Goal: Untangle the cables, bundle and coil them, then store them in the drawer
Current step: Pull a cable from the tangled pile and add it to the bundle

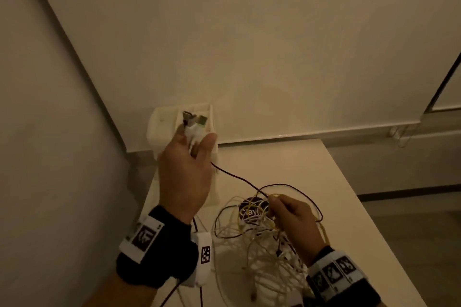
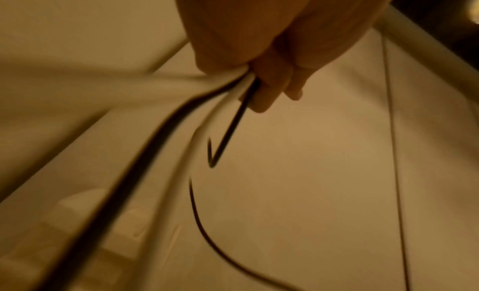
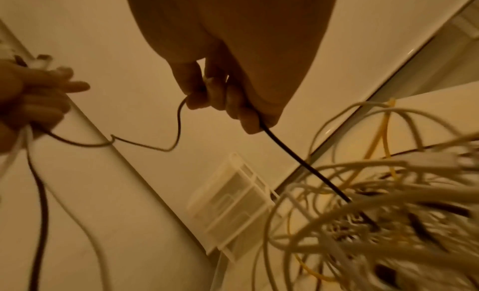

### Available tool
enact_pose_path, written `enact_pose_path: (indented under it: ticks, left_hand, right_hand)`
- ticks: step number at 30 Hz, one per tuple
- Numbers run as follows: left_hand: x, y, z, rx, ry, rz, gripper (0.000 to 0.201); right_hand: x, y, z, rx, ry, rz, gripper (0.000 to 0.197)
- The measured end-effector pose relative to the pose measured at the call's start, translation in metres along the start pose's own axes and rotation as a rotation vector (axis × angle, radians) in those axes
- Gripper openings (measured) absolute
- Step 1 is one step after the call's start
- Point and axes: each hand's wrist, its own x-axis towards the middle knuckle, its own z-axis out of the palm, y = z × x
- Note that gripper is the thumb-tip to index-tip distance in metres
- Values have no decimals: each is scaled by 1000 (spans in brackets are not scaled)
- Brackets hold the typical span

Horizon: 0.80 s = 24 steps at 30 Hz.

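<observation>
My left hand [image 1: 185, 169] is raised above the table's far left corner and grips several cable ends, whose plugs [image 1: 193, 122] stick up past its fingers. A dark cable [image 1: 239, 178] runs from that hand down to my right hand [image 1: 291, 219], which pinches it above a tangle of white and yellow cables [image 1: 259, 249] on the table. In the left wrist view the fingers [image 2: 272, 86] curl round a dark and a white cable. In the right wrist view the fingers [image 3: 220, 98] hold the dark cable [image 3: 298, 158] that leads into the tangle [image 3: 376, 213].
A white plastic drawer unit [image 1: 162, 127] stands at the table's far left corner by the wall, also seen in the right wrist view [image 3: 233, 203]. A dark round lid marked "Clay" [image 1: 249, 209] lies under the tangle. The white table [image 1: 299, 162] reaches to the right.
</observation>
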Motion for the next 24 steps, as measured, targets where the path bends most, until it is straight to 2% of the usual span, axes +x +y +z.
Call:
enact_pose_path:
  ticks: [1,4,5,6,8,12,15,18,19,21,24]
  left_hand:
    - [-11,2,4,10,-122,9,7]
    - [-38,-3,22,32,-524,68,19]
    - [-42,-7,28,64,-575,81,20]
    - [-44,-12,33,84,-570,88,19]
    - [-43,-15,40,98,-481,97,15]
    - [-26,-3,44,114,-346,128,21]
    - [-13,7,40,7,-149,46,23]
    - [13,12,25,-249,61,-90,27]
    - [20,10,19,-301,86,-115,30]
    - [25,4,8,-266,111,-110,26]
    - [27,-8,-13,-284,247,-208,31]
  right_hand:
    - [1,-10,-2,9,-25,-17,42]
    - [6,-46,-7,54,-130,-110,40]
    - [11,-57,-9,98,-150,-120,38]
    - [16,-65,-10,136,-162,-119,34]
    - [24,-74,-14,148,-178,-127,30]
    - [22,-69,-19,195,-201,-167,23]
    - [12,-45,-11,129,-192,-176,26]
    - [1,-4,-1,-21,-155,-88,33]
    - [0,7,0,-42,-115,-64,35]
    - [3,19,-1,-23,-51,-28,35]
    - [12,16,3,36,-70,-1,37]
